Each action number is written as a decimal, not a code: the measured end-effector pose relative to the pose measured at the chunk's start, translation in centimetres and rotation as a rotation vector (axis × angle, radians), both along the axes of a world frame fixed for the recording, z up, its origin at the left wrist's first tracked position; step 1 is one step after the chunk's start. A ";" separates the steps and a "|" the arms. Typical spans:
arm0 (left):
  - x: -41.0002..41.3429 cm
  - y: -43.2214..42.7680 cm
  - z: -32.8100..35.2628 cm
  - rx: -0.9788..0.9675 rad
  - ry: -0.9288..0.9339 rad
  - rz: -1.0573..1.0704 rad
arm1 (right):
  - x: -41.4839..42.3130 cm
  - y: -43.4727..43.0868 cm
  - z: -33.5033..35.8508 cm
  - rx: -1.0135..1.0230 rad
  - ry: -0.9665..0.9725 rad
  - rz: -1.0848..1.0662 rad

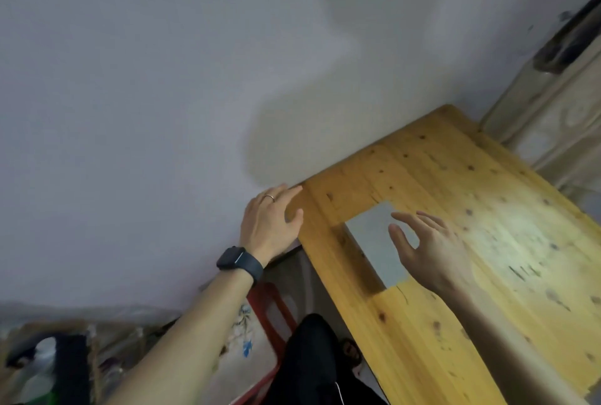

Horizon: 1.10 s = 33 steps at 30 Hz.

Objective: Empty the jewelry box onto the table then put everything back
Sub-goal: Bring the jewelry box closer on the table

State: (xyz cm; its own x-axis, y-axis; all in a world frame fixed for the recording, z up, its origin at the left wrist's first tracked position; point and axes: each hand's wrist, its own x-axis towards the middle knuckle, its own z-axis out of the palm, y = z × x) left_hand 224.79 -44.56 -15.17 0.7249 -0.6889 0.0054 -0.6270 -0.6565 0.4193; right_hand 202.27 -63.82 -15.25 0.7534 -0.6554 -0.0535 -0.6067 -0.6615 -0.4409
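A flat grey jewelry box lies shut on the wooden table, near its left edge. My right hand hovers over the box's right side with fingers spread and relaxed, holding nothing. My left hand, with a ring and a dark watch on the wrist, is out past the table's left corner, fingers straight, fingertips at the table's edge by the wall. No jewelry shows on the table.
A pale wall runs along the table's far edge. A red stool and a dark-clothed leg are below the table's left edge. Clutter sits at bottom left; a patterned mattress or cover stands at right.
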 end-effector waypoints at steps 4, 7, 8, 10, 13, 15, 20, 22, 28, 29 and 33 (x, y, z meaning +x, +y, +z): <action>3.5 -3.8 -1.5 0.041 0.036 -0.052 | 2.0 -2.3 -1.8 0.041 -0.006 -0.058; 5.9 -7.3 -3.0 0.067 0.058 -0.125 | 2.9 -3.8 -3.2 0.053 0.036 -0.140; 6.7 -8.5 -3.6 0.084 0.069 -0.166 | 3.2 -4.2 -3.6 0.059 0.054 -0.167; 8.1 -11.2 -4.9 0.114 0.109 -0.264 | 3.7 -5.1 -4.2 0.088 0.083 -0.235; 9.2 -15.4 -7.1 0.161 0.162 -0.437 | 4.4 -5.6 -5.0 0.140 0.116 -0.366; 9.3 -18.2 -8.8 0.208 0.197 -0.558 | 4.2 -5.6 -5.8 0.166 0.145 -0.457; 8.5 -22.5 -12.3 0.295 0.209 -0.813 | 3.1 -3.7 -8.9 0.232 0.166 -0.707; 8.1 -23.1 -13.7 0.306 0.214 -0.883 | 2.6 -2.3 -10.9 0.260 0.142 -0.767; 7.5 -24.0 -19.3 0.311 0.250 -0.977 | 2.5 0.9 -18.0 0.270 0.042 -0.866; 7.4 -24.0 -20.4 0.301 0.256 -0.995 | 2.6 1.2 -19.2 0.239 0.012 -0.870; 7.1 -23.8 -24.3 0.206 0.279 -1.061 | 2.9 2.3 -23.7 0.080 -0.083 -0.831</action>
